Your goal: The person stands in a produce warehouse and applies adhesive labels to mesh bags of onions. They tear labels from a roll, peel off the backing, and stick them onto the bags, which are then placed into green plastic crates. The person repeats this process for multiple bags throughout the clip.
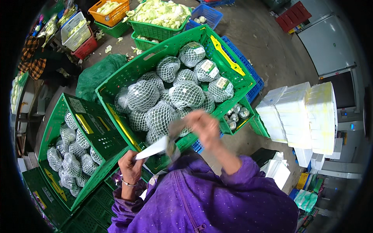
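The left hand (pixel 131 169) has its fingers closed on the lower end of a white strip (pixel 153 148), which slants up to the right; it may be label backing, though its print side does not show. The right hand (pixel 206 130) is blurred just beyond the strip's upper end, over the near side of the large green crate (pixel 157 53), and whether its fingers pinch anything I cannot tell. Below them, in that crate, sit round heads in white foam netting (pixel 186 94), piled in touching layers; three at the far right corner, by the yellow handle (pixel 227 56), carry white-and-green labels (pixel 208 68), while the nearer ones show none. To handle the strip well, I would keep it taut and flat in the left fingers, lift any sticker by one edge so it does not fold, and smooth it on an upward-facing side, pressing lightly because open netting probably grips adhesive poorly. Working from the labelled corner inward should help avoid misses. To the left, a second green crate (pixel 97 178) holds more netted heads; beyond the large crate stands a green basket (pixel 155 33) of pale leaves, and white foam boxes (pixel 293 116) are stacked to the right.
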Motion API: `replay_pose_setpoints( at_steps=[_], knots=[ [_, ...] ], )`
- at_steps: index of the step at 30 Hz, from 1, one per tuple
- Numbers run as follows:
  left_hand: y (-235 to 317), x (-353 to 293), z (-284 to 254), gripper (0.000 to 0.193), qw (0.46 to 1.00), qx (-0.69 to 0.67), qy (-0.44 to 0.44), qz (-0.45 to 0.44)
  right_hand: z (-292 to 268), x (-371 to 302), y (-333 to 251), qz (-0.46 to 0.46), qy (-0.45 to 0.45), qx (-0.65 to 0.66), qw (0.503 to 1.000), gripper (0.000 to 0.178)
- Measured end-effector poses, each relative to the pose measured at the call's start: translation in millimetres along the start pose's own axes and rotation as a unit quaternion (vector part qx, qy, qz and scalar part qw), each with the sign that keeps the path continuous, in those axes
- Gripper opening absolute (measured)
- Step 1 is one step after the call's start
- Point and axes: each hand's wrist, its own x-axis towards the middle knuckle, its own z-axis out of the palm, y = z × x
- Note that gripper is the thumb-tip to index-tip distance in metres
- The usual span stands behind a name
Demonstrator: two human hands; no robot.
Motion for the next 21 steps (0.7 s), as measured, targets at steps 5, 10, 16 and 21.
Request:
replay_pose_setpoints(
  at_steps=[5, 10, 16, 21],
  knots=[
    [5.5, 13.2, -13.8, 0.024, 0.997, 0.074, -0.01, 0.036, -87.7, 96.3, 52.7, 0.136, 0.065, -0.132, 0.98, 0.019],
    [26.7, 38.0, -17.5, 0.025, 0.957, 0.187, 0.032, 0.22, -97.4, 119.3, 94.2, 0.15, -0.022, -0.41, 0.9, 0.041],
    [30.6, 29.4, -62.3, 0.023, 0.958, 0.177, 0.082, 0.21, -37.5, 90.0, 56.3, -0.006, -0.039, -0.459, 0.887, 0.072],
    [55.3, 28.2, -131.5, 0.027, 0.906, 0.294, 0.15, 0.266, 130.2, 11.8, 17.4, 0.075, -0.491, 0.012, 0.868, 0.061]
  ],
)
